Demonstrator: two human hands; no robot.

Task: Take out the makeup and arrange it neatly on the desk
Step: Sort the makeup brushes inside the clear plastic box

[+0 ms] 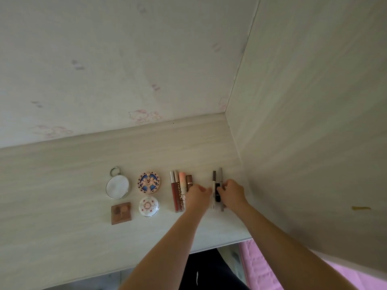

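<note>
No legible writing on any item, faint cartoon-cat prints on wall (140, 117) above table (62, 185), right hand (233, 192) curled around small black tube (218, 192) among eyeliner pencils (220, 174) right of centre, left hand (198, 194) fingertips touching it, lip gloss tubes (177, 190) just left, round compacts (149, 182) and mirror (117, 186) farther left.

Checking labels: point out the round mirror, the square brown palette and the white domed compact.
round mirror (117, 186): head view, centre of the glass.
square brown palette (121, 213): head view, middle of the lid.
white domed compact (148, 206): head view, centre of the patterned top.
</note>
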